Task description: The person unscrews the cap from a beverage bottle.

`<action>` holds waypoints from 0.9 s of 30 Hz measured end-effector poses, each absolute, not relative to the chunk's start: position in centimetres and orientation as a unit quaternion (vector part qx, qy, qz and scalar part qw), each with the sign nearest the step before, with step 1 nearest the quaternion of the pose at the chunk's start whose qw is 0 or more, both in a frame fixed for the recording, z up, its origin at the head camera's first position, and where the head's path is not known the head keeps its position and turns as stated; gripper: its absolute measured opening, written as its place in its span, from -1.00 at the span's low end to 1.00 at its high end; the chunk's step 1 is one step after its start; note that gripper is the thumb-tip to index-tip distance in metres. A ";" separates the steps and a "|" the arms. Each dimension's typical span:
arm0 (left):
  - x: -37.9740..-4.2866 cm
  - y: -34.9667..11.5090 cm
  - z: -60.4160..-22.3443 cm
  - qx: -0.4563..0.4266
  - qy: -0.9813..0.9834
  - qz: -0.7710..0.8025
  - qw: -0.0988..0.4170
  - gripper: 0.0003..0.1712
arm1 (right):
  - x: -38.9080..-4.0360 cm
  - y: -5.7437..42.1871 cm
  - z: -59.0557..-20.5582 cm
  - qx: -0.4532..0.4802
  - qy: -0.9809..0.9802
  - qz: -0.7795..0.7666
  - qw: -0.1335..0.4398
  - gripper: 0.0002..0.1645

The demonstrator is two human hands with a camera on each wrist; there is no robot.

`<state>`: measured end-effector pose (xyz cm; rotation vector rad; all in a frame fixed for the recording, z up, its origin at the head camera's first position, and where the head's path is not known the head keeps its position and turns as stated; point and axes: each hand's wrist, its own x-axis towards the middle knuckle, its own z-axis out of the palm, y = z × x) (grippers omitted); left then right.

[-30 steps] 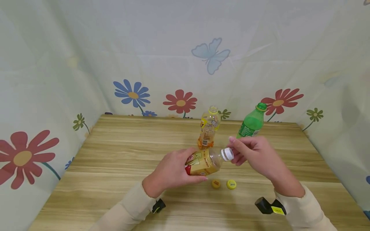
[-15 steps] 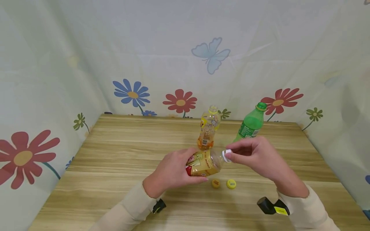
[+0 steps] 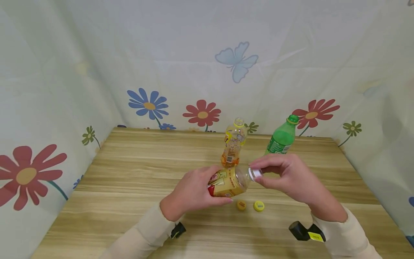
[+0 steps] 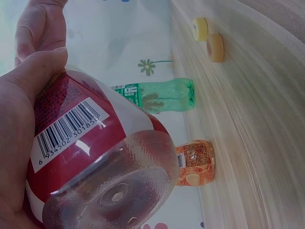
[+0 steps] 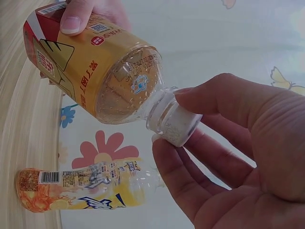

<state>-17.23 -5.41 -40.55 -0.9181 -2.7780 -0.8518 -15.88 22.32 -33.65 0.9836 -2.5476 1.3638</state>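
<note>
My left hand (image 3: 195, 189) grips a clear plastic bottle (image 3: 228, 182) with a yellow and red label, held tilted over the table with its neck toward the right. Its base and barcode face the left wrist view. The thumb and fingers of my right hand (image 3: 288, 176) pinch the white bottle cap (image 5: 181, 125) on the neck. Below the held bottle, an orange cap (image 3: 241, 205) and a yellow cap (image 3: 258, 206) lie on the table.
Behind the hands stand an uncapped clear bottle (image 3: 233, 144) with some orange print and a green bottle (image 3: 282, 138), partly hidden by my right hand. A flowered curtain (image 3: 181, 68) hangs around the wooden table (image 3: 145, 154).
The right hand has come from just beside the white cap, fingers spread, to pinching it between thumb and fingers. The left hand and its bottle have hardly moved.
</note>
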 end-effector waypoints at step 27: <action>-17.2 -5.6 -40.4 -0.295 -0.913 -0.278 0.046 -0.16 | -15.8 21.3 -32.9 0.156 -0.896 0.416 -0.007 -0.71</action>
